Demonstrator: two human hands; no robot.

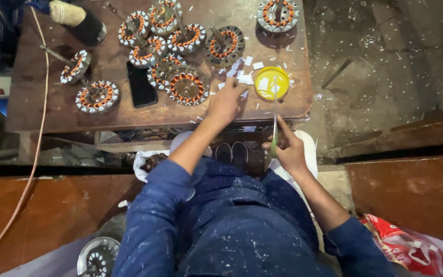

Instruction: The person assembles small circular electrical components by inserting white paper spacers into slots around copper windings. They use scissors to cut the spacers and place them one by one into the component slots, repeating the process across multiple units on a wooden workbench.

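1. Copper-wound motor stators are lying clustered on the far side of the brown table.
2. Left hand is resting fingers-down on white paper slips, just right of the nearest stator.
3. Right hand is gripping a thin green tool near the yellow lid.

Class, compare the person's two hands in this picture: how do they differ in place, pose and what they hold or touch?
The left hand rests on the wooden table, while the right hand hangs off its front edge. The left hand lies spread, fingers touching small white paper slips beside a copper-wound motor stator; the right hand is closed around a thin green tool. Both come out of blue sleeves.
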